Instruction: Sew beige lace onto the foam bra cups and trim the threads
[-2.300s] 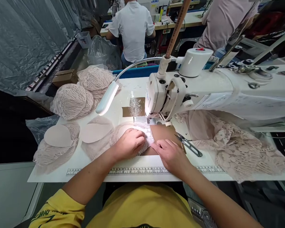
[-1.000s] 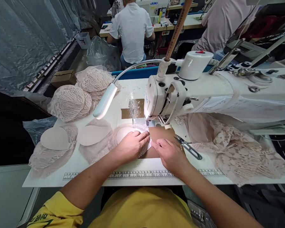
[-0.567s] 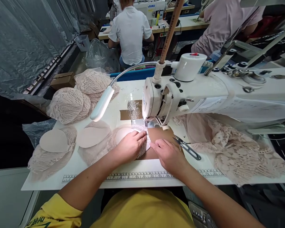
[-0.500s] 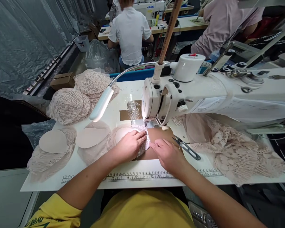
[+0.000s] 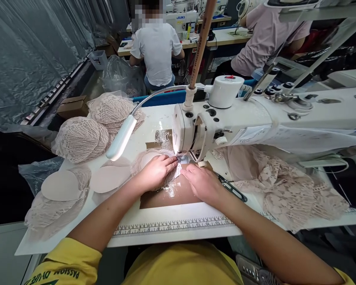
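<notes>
A beige lace bra cup (image 5: 147,157) with a pale pad lies under the needle area of a white sewing machine (image 5: 182,130). My left hand (image 5: 157,172) rests on the lace, fingers stretched out flat together and fingertips close to the presser foot; its thumb is hidden. From the other side, my right hand (image 5: 203,184) pinches the lace's front edge between thumb and forefinger, its other fingers curled. Both hands are over a brown covering (image 5: 166,198) on the machine bed. Thread snips (image 5: 233,189) lie just right of my right hand.
Stacked lace cups (image 5: 80,138) and loose pale pads (image 5: 61,186) are at left. A lamp (image 5: 121,136) hangs over the table. Bunched lace fabric (image 5: 299,190) lies right. A printed ruler (image 5: 178,227) runs along the front edge. Two people sit at machines beyond.
The lace cup and both hands have shifted slightly farther in toward the needle, showing more brown covering in front. The camera view has also moved a little.
</notes>
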Motion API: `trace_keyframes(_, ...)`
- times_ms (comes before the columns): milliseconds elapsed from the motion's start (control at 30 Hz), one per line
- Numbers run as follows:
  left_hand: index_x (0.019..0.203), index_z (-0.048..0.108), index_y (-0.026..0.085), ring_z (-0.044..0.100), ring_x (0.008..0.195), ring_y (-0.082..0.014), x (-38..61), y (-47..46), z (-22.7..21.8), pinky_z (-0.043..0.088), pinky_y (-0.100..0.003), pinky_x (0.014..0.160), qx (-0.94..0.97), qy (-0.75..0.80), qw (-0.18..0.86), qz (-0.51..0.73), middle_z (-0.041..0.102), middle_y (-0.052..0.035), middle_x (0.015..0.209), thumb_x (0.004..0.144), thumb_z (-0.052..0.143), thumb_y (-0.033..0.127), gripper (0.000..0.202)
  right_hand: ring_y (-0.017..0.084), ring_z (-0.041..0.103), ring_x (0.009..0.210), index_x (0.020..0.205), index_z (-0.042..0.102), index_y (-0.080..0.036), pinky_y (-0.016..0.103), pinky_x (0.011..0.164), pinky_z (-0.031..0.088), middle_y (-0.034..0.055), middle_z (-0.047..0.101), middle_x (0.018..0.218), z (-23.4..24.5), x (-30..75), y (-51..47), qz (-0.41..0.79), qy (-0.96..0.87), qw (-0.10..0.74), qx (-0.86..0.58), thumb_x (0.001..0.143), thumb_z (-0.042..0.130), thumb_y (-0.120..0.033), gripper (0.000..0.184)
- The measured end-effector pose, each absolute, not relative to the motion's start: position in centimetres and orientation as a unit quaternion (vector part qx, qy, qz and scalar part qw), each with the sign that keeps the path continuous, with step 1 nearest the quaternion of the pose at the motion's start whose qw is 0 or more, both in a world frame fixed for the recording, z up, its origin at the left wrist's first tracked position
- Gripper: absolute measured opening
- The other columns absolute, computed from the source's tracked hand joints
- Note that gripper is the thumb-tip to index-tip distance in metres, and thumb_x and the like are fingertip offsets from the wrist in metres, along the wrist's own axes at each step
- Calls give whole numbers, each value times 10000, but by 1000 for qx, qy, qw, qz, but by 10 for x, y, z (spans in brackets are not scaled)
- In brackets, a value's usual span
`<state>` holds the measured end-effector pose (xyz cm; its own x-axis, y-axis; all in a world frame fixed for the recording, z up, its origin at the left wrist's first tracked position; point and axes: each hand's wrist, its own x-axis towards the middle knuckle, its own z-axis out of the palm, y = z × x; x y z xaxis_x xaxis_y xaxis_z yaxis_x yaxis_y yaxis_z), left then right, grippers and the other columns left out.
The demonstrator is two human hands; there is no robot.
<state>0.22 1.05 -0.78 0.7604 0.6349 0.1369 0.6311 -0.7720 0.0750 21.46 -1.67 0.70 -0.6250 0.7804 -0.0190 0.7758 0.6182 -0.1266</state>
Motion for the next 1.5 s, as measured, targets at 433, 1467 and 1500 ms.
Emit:
trace_keyframes(433,1240,590,138,535,1080,-237,-3,8,-9,470,-383,891,946,303,13,113,590,-123,1295,940,430,143,340,186,528,728,1173,617,-174,309,592,330,82,638,914,0,210,-13,31,-896,37,-441,803,444,-21,436)
trace_keyframes(1467,1073,641,127,585,969,-286,-8,16,15,491,-406,776,880,472,21,45,626,-142,1092,926,442,346,330,147,555,671,1143,670,-217,263,612,390,32,689,958,-20,218,-7,43,-870,181,-457,883,420,-114,375)
trace_keyframes(1500,1040,651,134,596,904,-262,-7,12,18,494,-376,738,877,477,35,28,636,-124,1019,937,419,340,326,148,565,678,1136,673,-206,261,612,396,35,692,958,-20,218,-7,44,-869,188,-456,884,416,-113,371)
